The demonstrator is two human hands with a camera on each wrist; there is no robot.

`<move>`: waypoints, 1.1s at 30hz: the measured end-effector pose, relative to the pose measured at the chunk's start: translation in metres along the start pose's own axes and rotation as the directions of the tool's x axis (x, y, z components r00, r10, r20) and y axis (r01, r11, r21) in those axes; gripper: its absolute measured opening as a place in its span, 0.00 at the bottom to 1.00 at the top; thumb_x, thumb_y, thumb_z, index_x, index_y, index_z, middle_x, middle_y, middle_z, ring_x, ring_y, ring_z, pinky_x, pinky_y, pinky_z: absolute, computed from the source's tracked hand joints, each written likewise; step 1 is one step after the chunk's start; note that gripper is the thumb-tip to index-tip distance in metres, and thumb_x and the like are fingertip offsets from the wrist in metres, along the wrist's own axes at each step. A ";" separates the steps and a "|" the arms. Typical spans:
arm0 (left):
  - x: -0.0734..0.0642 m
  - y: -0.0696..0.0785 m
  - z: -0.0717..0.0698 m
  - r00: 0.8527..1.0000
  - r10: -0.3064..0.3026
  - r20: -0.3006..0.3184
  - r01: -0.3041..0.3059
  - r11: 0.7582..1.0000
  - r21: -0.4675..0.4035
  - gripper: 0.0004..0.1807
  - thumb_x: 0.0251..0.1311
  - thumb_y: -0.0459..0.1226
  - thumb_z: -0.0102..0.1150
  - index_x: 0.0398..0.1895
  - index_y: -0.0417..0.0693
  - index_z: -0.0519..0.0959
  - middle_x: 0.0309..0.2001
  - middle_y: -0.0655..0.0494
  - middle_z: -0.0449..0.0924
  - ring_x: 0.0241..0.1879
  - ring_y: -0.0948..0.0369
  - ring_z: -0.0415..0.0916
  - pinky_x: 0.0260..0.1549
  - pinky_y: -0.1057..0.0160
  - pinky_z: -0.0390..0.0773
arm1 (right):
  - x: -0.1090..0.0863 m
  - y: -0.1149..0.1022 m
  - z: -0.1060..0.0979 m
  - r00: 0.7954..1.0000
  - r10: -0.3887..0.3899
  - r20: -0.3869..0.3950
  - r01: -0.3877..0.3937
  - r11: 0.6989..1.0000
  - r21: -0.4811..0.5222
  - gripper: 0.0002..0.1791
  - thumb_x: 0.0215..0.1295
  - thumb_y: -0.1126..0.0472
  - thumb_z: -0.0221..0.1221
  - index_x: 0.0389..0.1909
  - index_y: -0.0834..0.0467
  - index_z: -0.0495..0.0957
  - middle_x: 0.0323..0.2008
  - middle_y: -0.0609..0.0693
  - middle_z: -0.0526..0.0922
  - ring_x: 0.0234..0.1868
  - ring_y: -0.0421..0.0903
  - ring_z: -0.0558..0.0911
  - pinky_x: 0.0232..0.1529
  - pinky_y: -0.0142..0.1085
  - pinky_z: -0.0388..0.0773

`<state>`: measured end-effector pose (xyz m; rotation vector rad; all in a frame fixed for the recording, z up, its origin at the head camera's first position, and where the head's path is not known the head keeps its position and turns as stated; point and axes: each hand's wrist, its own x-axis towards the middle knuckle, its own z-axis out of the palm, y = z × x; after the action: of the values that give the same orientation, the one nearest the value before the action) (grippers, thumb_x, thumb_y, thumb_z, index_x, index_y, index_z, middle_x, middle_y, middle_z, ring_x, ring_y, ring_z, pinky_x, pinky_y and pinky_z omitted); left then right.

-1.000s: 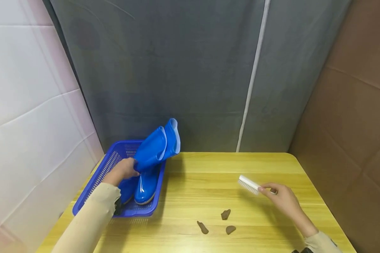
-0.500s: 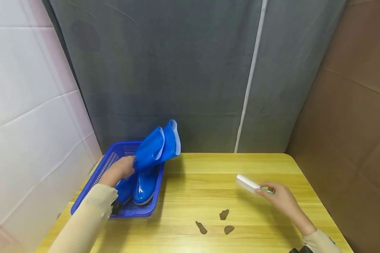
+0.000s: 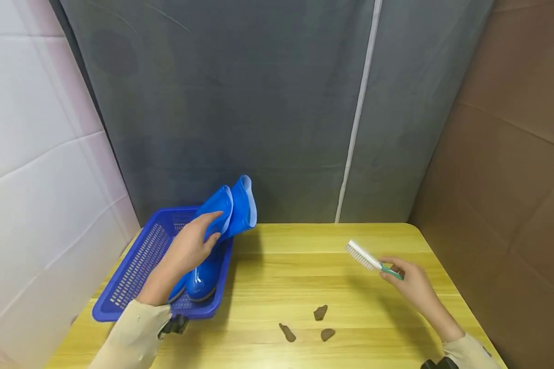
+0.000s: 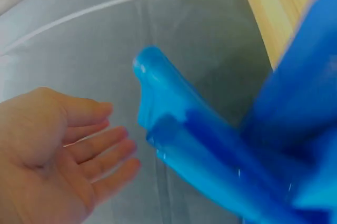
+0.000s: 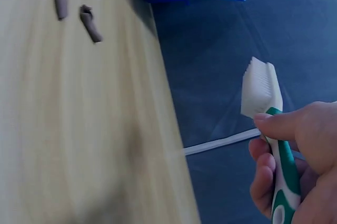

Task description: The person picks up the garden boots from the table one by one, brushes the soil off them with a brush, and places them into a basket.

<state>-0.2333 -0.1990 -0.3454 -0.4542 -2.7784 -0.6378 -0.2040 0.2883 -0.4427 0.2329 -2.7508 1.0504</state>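
A pair of blue rain boots (image 3: pixel 242 207) leans in a blue plastic basket (image 3: pixel 136 266) on the left, shafts slanting up over its far right side. My left hand (image 3: pixel 189 248) is beside the nearer boot's shaft in the head view. From the left wrist, that hand (image 4: pixel 68 155) has loosely extended fingers, nothing in them, and a gap to the boots (image 4: pixel 210 150). On the right, my right hand (image 3: pixel 413 287) holds a scrub brush (image 3: pixel 363 254) above the table by its green-and-white handle (image 5: pixel 286 166), thumb against fingers. White bristles (image 5: pixel 256 90) face away from the palm.
Several flat brown pieces, among them a long one (image 3: pixel 287 332), a jagged one (image 3: pixel 320 312) and a rounded one (image 3: pixel 328 334), lie on the wooden table (image 3: pixel 268 287). A grey curtain (image 3: pixel 258 113) hangs behind, with a white wall (image 3: pixel 41 154) left and a brown wall (image 3: pixel 512 179) right.
My left hand has let go of the nearer boot, and its fingers have spread and moved up along the shaft. The right hand still holds the brush, its head tipped slightly higher.
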 end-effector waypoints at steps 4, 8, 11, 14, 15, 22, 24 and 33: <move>-0.013 0.009 0.013 0.996 0.043 -0.082 -0.054 0.989 -0.135 0.25 0.69 0.32 0.55 0.68 0.42 0.69 0.65 0.42 0.74 0.62 0.44 0.75 0.57 0.43 0.78 | -0.009 0.010 0.010 0.998 0.057 0.001 -0.057 0.995 0.088 0.20 0.66 0.60 0.62 0.57 0.61 0.78 0.30 0.53 0.81 0.21 0.35 0.73 0.21 0.29 0.74; -0.019 0.019 0.030 0.992 0.093 -0.089 -0.110 0.972 -0.209 0.24 0.67 0.31 0.57 0.66 0.43 0.72 0.63 0.46 0.78 0.60 0.49 0.78 0.54 0.48 0.81 | -0.014 0.019 0.016 0.988 0.154 0.006 -0.153 0.971 0.184 0.19 0.71 0.61 0.57 0.58 0.66 0.76 0.30 0.58 0.82 0.23 0.37 0.75 0.23 0.29 0.75; -0.019 0.026 0.046 0.992 0.112 -0.055 -0.122 0.963 -0.240 0.24 0.67 0.32 0.58 0.66 0.45 0.72 0.61 0.47 0.79 0.59 0.50 0.79 0.53 0.48 0.81 | -0.018 0.027 0.017 0.971 0.237 0.015 -0.236 0.953 0.190 0.23 0.70 0.59 0.58 0.60 0.68 0.73 0.32 0.60 0.83 0.25 0.38 0.75 0.23 0.29 0.73; -0.020 0.031 0.060 0.992 0.125 -0.010 -0.123 0.958 -0.259 0.23 0.67 0.32 0.58 0.65 0.45 0.73 0.61 0.48 0.80 0.58 0.51 0.80 0.54 0.49 0.81 | -0.021 0.036 0.019 0.956 0.293 0.027 -0.294 0.944 0.153 0.27 0.66 0.60 0.62 0.62 0.69 0.70 0.37 0.61 0.83 0.27 0.40 0.75 0.23 0.30 0.74; -0.020 0.032 0.064 0.992 0.127 -0.004 -0.124 0.956 -0.265 0.23 0.67 0.32 0.58 0.65 0.45 0.73 0.61 0.48 0.80 0.57 0.51 0.80 0.54 0.49 0.81 | -0.022 0.039 0.021 0.952 0.303 0.031 -0.304 0.943 0.135 0.28 0.64 0.60 0.63 0.62 0.69 0.70 0.38 0.61 0.82 0.27 0.41 0.75 0.23 0.30 0.74; -0.023 0.036 0.085 0.992 0.120 0.040 -0.102 0.948 -0.300 0.22 0.65 0.31 0.59 0.63 0.45 0.75 0.58 0.48 0.82 0.55 0.51 0.81 0.54 0.51 0.81 | -0.025 0.056 0.035 0.941 0.339 0.012 -0.339 0.939 0.050 0.26 0.63 0.59 0.63 0.59 0.69 0.72 0.38 0.61 0.81 0.26 0.44 0.74 0.22 0.31 0.71; -0.024 0.036 0.089 0.991 0.123 0.061 -0.099 0.947 -0.305 0.22 0.66 0.32 0.59 0.63 0.45 0.74 0.58 0.48 0.82 0.56 0.51 0.81 0.54 0.50 0.81 | -0.026 0.060 0.038 0.937 0.349 0.009 -0.349 0.936 0.044 0.26 0.62 0.59 0.63 0.58 0.68 0.72 0.37 0.60 0.80 0.26 0.44 0.73 0.21 0.31 0.70; -0.025 0.037 0.096 0.985 0.158 0.070 -0.128 0.939 -0.319 0.21 0.67 0.33 0.58 0.63 0.43 0.74 0.57 0.48 0.82 0.55 0.53 0.81 0.52 0.49 0.82 | -0.028 0.076 0.045 0.931 0.364 -0.013 -0.364 0.931 0.020 0.27 0.61 0.60 0.64 0.58 0.68 0.73 0.33 0.56 0.78 0.26 0.43 0.72 0.22 0.30 0.68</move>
<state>-0.2145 -0.1295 -0.4231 -0.7625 -2.7032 -1.0530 -0.1981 0.3160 -0.5308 -0.2972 -2.8353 1.1505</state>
